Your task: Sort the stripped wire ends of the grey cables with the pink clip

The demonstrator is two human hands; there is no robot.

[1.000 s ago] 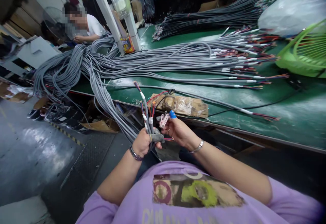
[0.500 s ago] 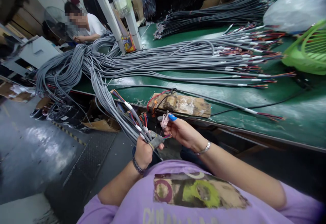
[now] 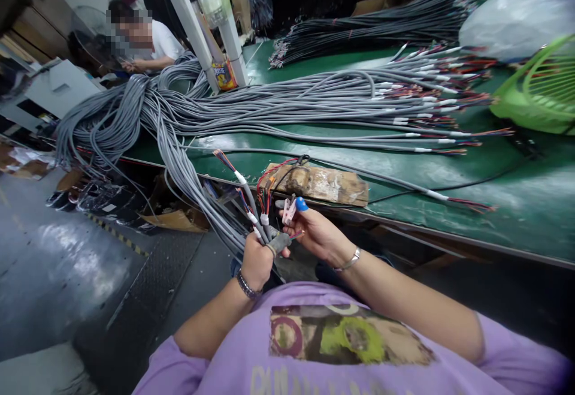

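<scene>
My left hand (image 3: pixel 257 265) is closed around a bundle of grey cables (image 3: pixel 200 194), its thumb wrapped in a grey cover. Several stripped ends with white sleeves and coloured wires (image 3: pixel 266 202) stick up above that fist. Another set of thin coloured wires (image 3: pixel 296 235) pokes out past the thumb towards my right hand (image 3: pixel 324 236). Between the fingers of the right hand, whose thumb wears a blue cover, is a small pale pink clip (image 3: pixel 288 210). Its jaws are too small to make out. A worn wooden block (image 3: pixel 335 185) with red and black leads lies just beyond, at the bench edge.
Long grey cables (image 3: pixel 287 104) spread across the green bench (image 3: pixel 395 170). Behind them lies a black cable bundle (image 3: pixel 359 32). A green basket (image 3: pixel 539 92) and a white plastic bag (image 3: pixel 516 14) are at the right. A co-worker (image 3: pixel 157 44) sits beyond the white post (image 3: pixel 236 53).
The cable ends in my left hand have risen slightly and fanned out to the right. My right hand still holds the pink clip close by. The whole view has shifted a little.
</scene>
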